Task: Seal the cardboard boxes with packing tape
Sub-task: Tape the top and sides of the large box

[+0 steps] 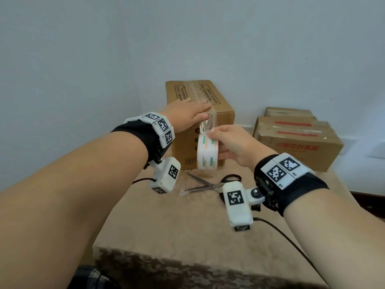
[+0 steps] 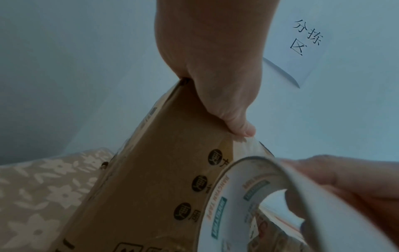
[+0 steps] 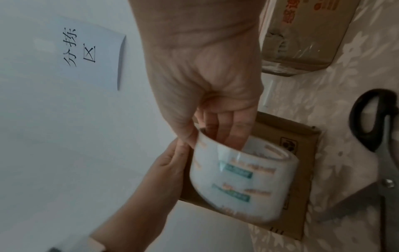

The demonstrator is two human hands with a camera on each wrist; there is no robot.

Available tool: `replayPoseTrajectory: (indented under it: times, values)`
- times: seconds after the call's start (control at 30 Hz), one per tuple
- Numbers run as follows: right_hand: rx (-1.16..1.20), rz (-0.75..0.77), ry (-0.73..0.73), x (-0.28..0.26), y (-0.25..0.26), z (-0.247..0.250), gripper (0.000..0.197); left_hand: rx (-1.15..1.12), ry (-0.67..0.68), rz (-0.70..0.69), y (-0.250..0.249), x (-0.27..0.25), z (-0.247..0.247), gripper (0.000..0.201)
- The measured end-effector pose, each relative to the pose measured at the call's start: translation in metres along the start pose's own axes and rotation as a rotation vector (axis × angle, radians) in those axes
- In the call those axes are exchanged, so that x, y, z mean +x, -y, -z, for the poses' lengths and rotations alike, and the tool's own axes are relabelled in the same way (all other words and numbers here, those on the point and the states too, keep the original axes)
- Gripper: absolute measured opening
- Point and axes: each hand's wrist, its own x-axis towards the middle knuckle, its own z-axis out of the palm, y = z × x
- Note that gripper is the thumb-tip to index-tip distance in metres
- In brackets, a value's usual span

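Observation:
A tall cardboard box [image 1: 218, 113] stands at the back of the table, a strip of clear tape [image 1: 198, 90] running along its top seam. My left hand [image 1: 188, 113] lies flat on the box's top front edge [image 2: 172, 136], fingers straight, pressing the tape down. My right hand [image 1: 229, 142] grips a white roll of packing tape [image 1: 207, 153] in front of the box, fingers through its core [image 3: 237, 170]. A stretch of clear tape [image 1: 210, 122] runs from the roll up to the box edge.
Black-handled scissors [image 1: 212, 183] lie open on the patterned tablecloth [image 1: 187, 226] just in front of the box. Two flatter cardboard boxes [image 1: 295, 140] sit to the right by the wall. A paper sign [image 3: 86, 51] hangs on the wall.

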Motion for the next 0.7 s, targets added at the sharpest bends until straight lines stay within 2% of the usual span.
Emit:
replayPoseTrajectory:
  times: [0.13, 0.27, 0.33, 0.5, 0.6, 0.7]
  values:
    - [0.002, -0.07, 0.058, 0.001, 0.003, 0.001, 0.017, -0.045, 0.019, -0.07, 0.007, 0.001, 0.001, 0.052]
    - [0.016, -0.162, 0.027, 0.004, -0.02, -0.008, 0.019, -0.064, 0.018, -0.091, 0.009, 0.004, -0.001, 0.051]
    - [0.035, -0.167, 0.016, 0.008, -0.024, -0.009, 0.018, -0.066, -0.028, -0.07, 0.006, 0.006, -0.003, 0.051]
    - [-0.025, -0.075, -0.006, 0.011, -0.024, -0.005, 0.025, 0.037, -0.272, -0.074, -0.002, 0.012, -0.014, 0.048]
    - [-0.024, -0.074, 0.025, 0.008, -0.03, 0.002, 0.038, 0.078, -0.297, -0.119, 0.004, 0.015, -0.015, 0.05]
    - [-0.006, -0.086, -0.012, 0.005, -0.036, 0.014, 0.033, 0.156, -0.295, -0.158, 0.007, 0.018, -0.017, 0.06]
